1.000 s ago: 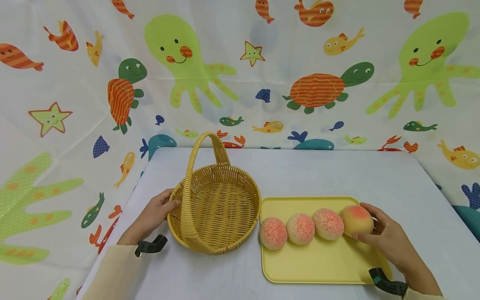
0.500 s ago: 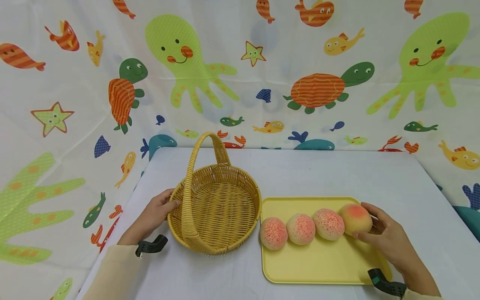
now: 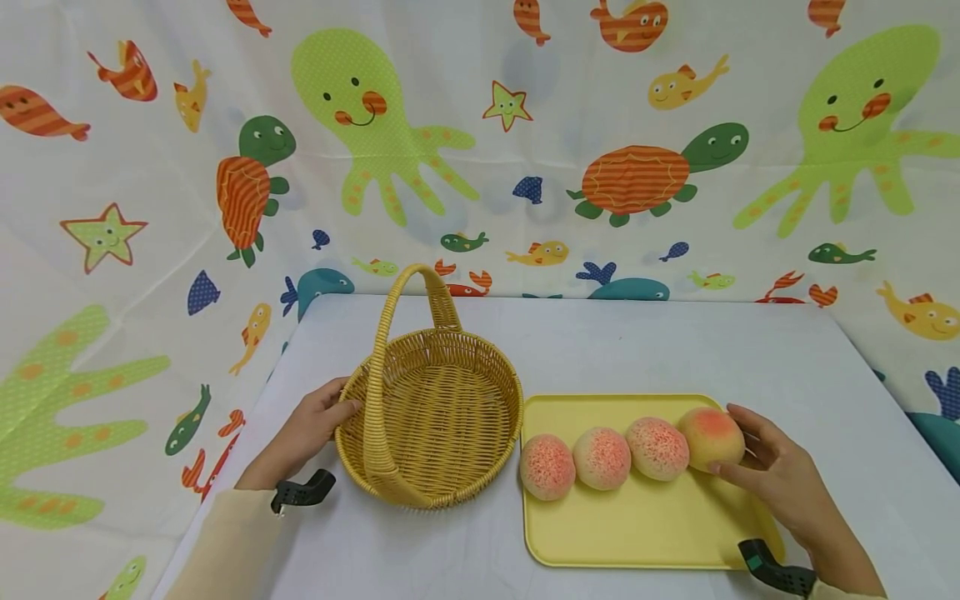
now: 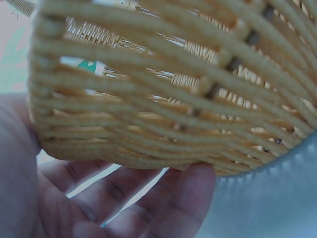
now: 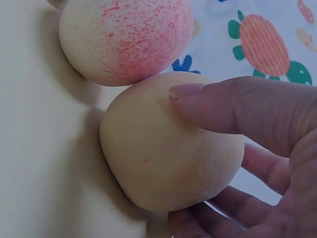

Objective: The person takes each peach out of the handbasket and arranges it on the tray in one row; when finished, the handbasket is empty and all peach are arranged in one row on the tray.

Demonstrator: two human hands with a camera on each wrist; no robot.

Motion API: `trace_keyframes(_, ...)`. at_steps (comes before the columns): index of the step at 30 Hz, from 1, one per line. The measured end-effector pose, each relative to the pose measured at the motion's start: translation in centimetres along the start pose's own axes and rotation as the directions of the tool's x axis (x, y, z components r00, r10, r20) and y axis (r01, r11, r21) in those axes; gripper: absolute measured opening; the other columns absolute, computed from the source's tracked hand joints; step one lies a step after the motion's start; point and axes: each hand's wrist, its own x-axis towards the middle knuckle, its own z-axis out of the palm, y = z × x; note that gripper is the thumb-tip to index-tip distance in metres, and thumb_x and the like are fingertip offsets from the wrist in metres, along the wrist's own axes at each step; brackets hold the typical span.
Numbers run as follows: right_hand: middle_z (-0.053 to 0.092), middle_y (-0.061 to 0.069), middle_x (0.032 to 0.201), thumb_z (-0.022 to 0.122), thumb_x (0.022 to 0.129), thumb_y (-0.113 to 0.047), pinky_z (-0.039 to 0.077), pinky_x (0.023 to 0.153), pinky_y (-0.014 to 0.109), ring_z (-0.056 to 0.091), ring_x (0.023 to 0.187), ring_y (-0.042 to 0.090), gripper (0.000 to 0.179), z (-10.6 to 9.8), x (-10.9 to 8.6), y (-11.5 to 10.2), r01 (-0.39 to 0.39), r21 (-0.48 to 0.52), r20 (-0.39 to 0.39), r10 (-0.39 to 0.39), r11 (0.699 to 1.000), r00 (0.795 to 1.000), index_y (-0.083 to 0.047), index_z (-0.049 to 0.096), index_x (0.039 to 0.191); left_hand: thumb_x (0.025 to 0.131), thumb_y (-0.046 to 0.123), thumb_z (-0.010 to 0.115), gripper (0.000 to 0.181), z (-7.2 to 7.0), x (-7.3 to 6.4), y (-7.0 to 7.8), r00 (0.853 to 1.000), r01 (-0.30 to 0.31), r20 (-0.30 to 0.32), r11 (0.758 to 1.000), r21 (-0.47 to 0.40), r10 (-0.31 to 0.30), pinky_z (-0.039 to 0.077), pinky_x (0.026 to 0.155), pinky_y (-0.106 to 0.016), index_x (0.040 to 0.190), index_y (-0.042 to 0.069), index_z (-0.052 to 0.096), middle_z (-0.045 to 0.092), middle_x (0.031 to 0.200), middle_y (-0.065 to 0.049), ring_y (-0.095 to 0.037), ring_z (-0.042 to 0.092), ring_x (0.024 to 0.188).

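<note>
My left hand (image 3: 309, 427) grips the left side of a round wicker basket (image 3: 450, 421) with a tall arched handle, thumb over the rim and fingers outside. In the left wrist view those fingers (image 4: 124, 191) lie under the woven wall (image 4: 148, 99). At the right end of a row, a yellow peach (image 3: 708, 439) with a red top sits on the yellow tray (image 3: 637, 533). My right hand (image 3: 780, 475) holds it, thumb on the near side and the other fingers around its far right. In the right wrist view the peach (image 5: 163, 144) touches a speckled pink one (image 5: 129, 39).
Three speckled pink peaches (image 3: 602, 458) line up leftward from the held peach on the tray. The tray's left edge lies close beside the basket. White cloth covers the table (image 3: 615, 342), and a sea-animal curtain (image 3: 465, 183) hangs behind and at the sides.
The held peach has shifted very slightly left, against its neighbour. The right fingertips have edged a little to the right over the last half second. Left hand and basket stay put.
</note>
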Motion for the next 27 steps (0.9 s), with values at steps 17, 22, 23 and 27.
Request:
trace_keyframes(17, 0.036, 0.031, 0.161, 0.064, 0.105, -0.031, 0.037, 0.087, -0.001, 0.039, 0.135, -0.011, 0.077, -0.21, -0.19, 0.17, 0.055, -0.031, -0.04, -0.056, 0.998, 0.998, -0.008, 0.022, 0.166, 0.11, 0.037, 0.051, 0.056, -0.35, -0.09, 0.1, 0.999, -0.035, -0.027, 0.995, 0.095, 0.038, 0.051, 0.102, -0.047, 0.155, 0.004, 0.044, 0.058, 0.147, -0.018, -0.032, 0.057, 0.127)
trace_keyframes(22, 0.031, 0.03, 0.164, 0.044, 0.112, -0.033, 0.032, 0.089, 0.0, 0.033, 0.123, -0.02, 0.065, -0.46, -0.17, 0.51, 0.096, -0.026, -0.024, -0.096, 0.995, 0.995, -0.017, 0.017, 0.168, 0.11, 0.045, 0.044, 0.064, -0.33, -0.21, 0.27, 0.998, -0.059, -0.019, 0.993, 0.098, 0.062, 0.033, 0.114, -0.07, 0.16, 0.005, 0.035, 0.039, 0.163, -0.021, -0.045, 0.035, 0.149)
trace_keyframes(23, 0.029, 0.03, 0.165, 0.042, 0.113, -0.033, 0.032, 0.09, -0.001, 0.032, 0.122, -0.021, 0.063, -0.47, -0.16, 0.55, 0.106, -0.016, -0.016, -0.106, 0.994, 0.994, -0.017, 0.016, 0.169, 0.111, 0.045, 0.043, 0.065, -0.32, -0.21, 0.3, 0.998, -0.064, -0.016, 0.993, 0.096, 0.066, 0.03, 0.115, -0.071, 0.161, 0.005, 0.032, 0.035, 0.165, -0.022, -0.046, 0.03, 0.152)
trace_keyframes(27, 0.017, 0.032, 0.168, 0.031, 0.115, -0.03, 0.028, 0.095, -0.001, 0.026, 0.13, -0.019, 0.061, -0.45, -0.12, 0.64, 0.143, 0.037, 0.029, -0.144, 0.989, 0.989, -0.014, 0.008, 0.169, 0.111, 0.045, 0.038, 0.069, -0.23, -0.21, 0.48, 0.998, -0.061, 0.002, 0.994, 0.086, 0.061, 0.02, 0.117, -0.074, 0.165, 0.005, 0.021, 0.019, 0.171, -0.022, -0.048, 0.012, 0.157)
